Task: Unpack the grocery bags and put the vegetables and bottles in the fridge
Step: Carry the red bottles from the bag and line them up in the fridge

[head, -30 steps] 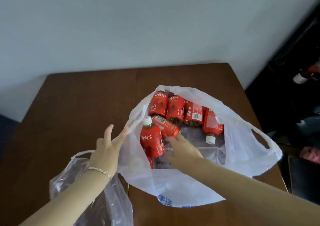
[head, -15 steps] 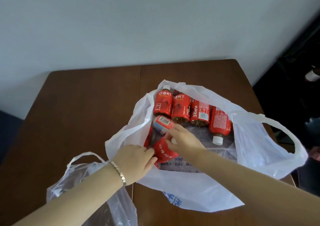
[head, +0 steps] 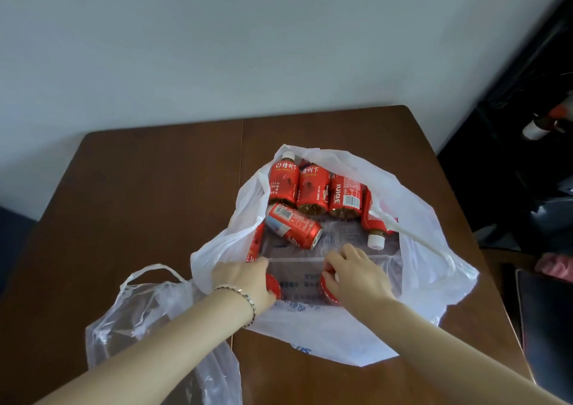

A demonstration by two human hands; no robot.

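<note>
Your hands have drawn apart since the last look. Clear bag (head: 148, 327) slumped nearest, on the table (head: 139, 203). Inside the white bag (head: 325, 336): left hand (head: 245, 280) fingers curled round one red bottle (head: 273, 284), right hand (head: 359, 277) fingers gripping a second red bottle (head: 328, 287). Beyond, loose bottles (head: 313, 190) lie against the bag's far side.

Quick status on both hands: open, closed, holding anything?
Left hand: grips a red bottle inside the white bag.
Right hand: grips a second red bottle in the same bag.
</note>
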